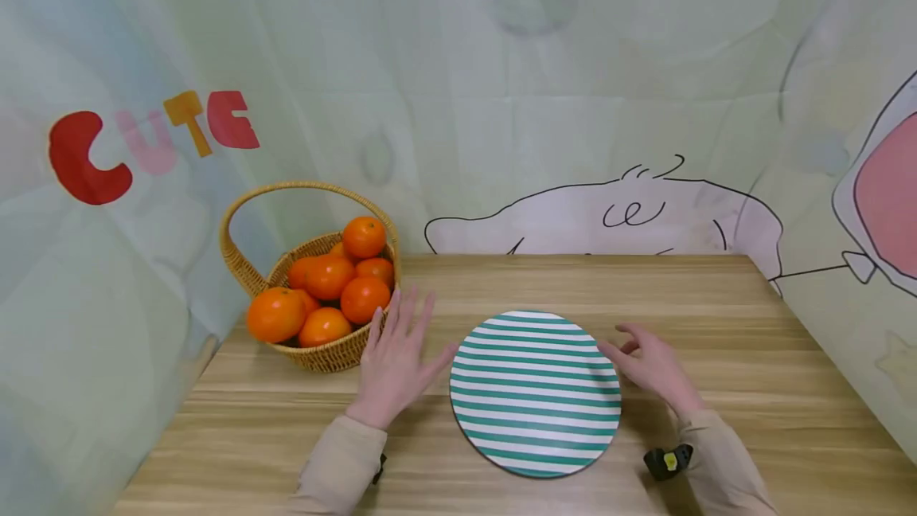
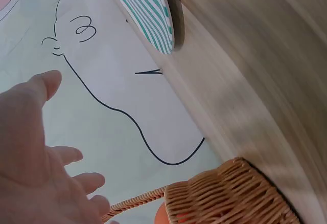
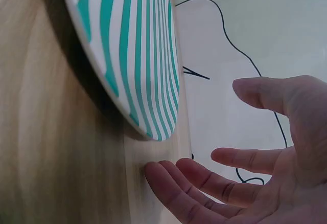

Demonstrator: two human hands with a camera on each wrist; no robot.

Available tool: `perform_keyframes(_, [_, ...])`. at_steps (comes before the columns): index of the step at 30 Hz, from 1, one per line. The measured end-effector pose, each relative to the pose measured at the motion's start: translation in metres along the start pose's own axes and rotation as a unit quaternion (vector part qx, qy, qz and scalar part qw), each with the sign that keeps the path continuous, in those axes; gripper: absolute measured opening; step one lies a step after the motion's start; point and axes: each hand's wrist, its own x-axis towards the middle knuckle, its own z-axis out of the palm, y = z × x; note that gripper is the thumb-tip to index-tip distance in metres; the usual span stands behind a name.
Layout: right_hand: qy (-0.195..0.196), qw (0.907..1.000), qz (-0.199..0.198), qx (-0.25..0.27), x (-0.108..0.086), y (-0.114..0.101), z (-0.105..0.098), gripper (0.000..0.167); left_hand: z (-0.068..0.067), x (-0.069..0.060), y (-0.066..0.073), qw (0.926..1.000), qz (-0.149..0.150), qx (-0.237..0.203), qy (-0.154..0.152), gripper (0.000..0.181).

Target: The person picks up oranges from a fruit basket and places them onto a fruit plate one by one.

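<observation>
A round plate point(image 1: 536, 392) with green and white stripes lies flat on the wooden table between my two hands. My left hand point(image 1: 396, 369) hovers over the table with its fingers spread, between the plate and a wicker basket point(image 1: 322, 357). Its fingertips overlap the basket's right side in the head view; whether they touch it I cannot tell. Several oranges point(image 1: 329, 276) are heaped in the basket. My right hand point(image 1: 650, 365) is beside the plate's right edge, fingers loosely bent and holding nothing. In the right wrist view, a gap separates this hand point(image 3: 265, 168) from the plate point(image 3: 135, 55).
The basket's tall arched handle point(image 1: 304, 185) stands up at the back left of the table point(image 1: 716, 293). Behind and along both sides hangs a pale printed curtain point(image 1: 458, 102). A black device point(image 1: 668, 462) is strapped at my right wrist.
</observation>
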Motion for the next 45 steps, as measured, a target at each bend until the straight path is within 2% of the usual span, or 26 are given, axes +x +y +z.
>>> perform_keyframes(3, [-0.019,0.9997,0.003,0.012,0.006,-0.002,-0.001,0.071,-0.007,0.002,-0.005,0.9995,0.018,0.006,0.023,0.082])
perform_keyframes(6, [-0.036,0.999,0.003,0.028,0.01,-0.002,-0.001,0.068,-0.015,0.005,-0.013,0.999,0.027,0.01,0.034,0.083])
perform_keyframes(11, [-0.053,0.9975,0.017,0.044,0.017,-0.001,0.001,0.066,-0.031,0.011,-0.029,0.9994,0.012,-0.001,0.033,0.09])
perform_keyframes(15, [-0.06,0.9969,0.015,0.048,0.018,0.0,0.004,0.063,-0.042,0.015,-0.045,0.9984,0.003,-0.007,0.056,0.092])
perform_keyframes(19, [-0.063,0.9965,0.019,0.052,0.016,0.0,0.007,0.057,-0.051,0.017,-0.059,0.9972,-0.019,-0.011,0.072,0.09])
perform_keyframes(26, [-0.075,0.9949,0.034,0.059,0.018,0.004,0.01,0.046,-0.062,0.018,-0.088,0.9951,-0.06,-0.024,0.075,0.09])
perform_keyframes(32, [-0.082,0.9926,0.044,0.079,0.019,0.007,0.011,0.036,-0.068,0.017,-0.108,0.9933,-0.09,-0.015,0.071,0.093])
perform_keyframes(37, [-0.082,0.9919,0.051,0.083,0.021,0.007,0.012,0.034,-0.071,0.014,-0.118,0.99,-0.123,-0.026,0.063,0.096])
perform_keyframes(45, [-0.081,0.9922,0.044,0.084,0.022,0.006,0.012,0.033,-0.071,0.011,-0.127,0.9853,-0.157,-0.039,0.055,0.098])
